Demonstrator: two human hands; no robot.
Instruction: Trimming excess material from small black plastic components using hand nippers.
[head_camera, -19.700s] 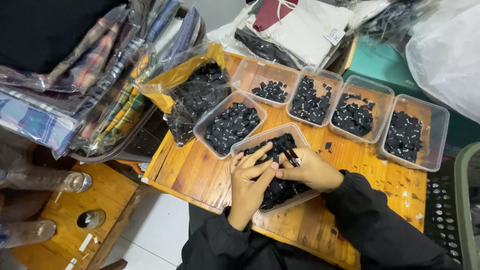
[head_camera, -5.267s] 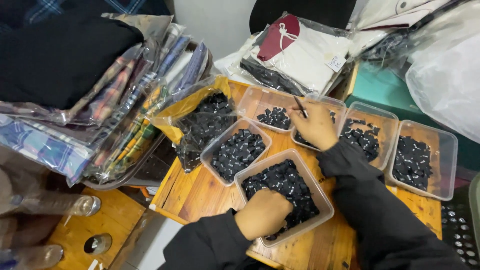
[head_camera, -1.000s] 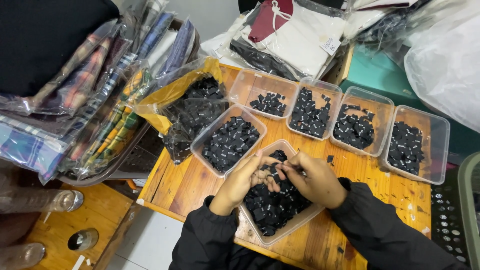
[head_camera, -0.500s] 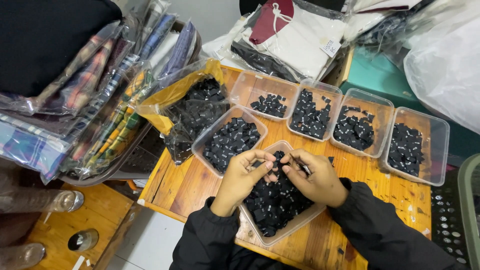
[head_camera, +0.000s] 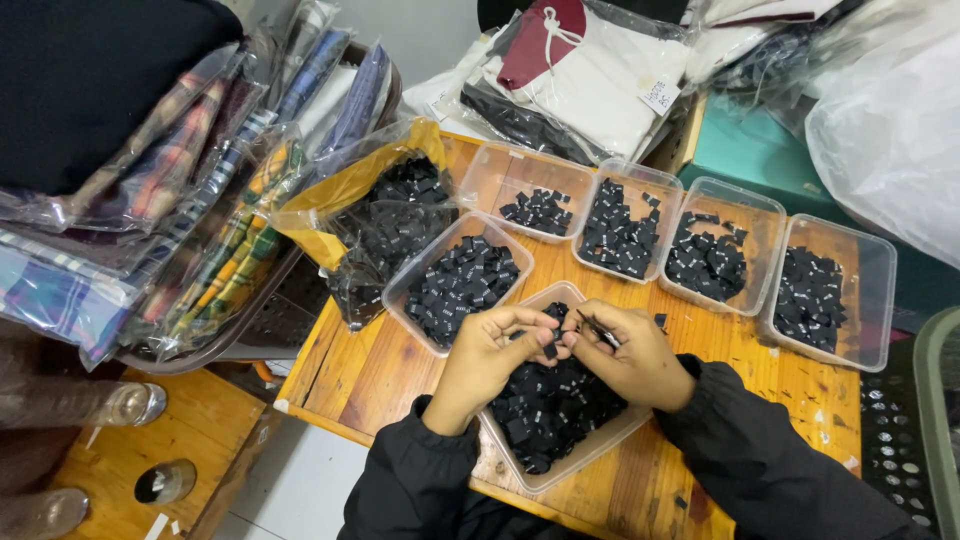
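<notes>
Hands drawn closer since half-second ago: left hand (head_camera: 487, 357), right hand (head_camera: 627, 352) pinch small black woven tag (head_camera: 549, 350) over clear plastic tub (head_camera: 553, 472), desk's near edge.

You're in a small garment workshop or clothing stockroom. Around your wooden table (head_camera: 390, 370) sit clear tubs of black woven labels (head_camera: 620, 228), with bagged folded checked shirts (head_camera: 190, 210) stacked to its left and wrapped garments (head_camera: 590, 80) piled behind it.

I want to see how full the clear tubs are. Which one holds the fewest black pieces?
The tub at the far left of the back row: only a small cluster sits in it, with much bare bottom showing.
</notes>
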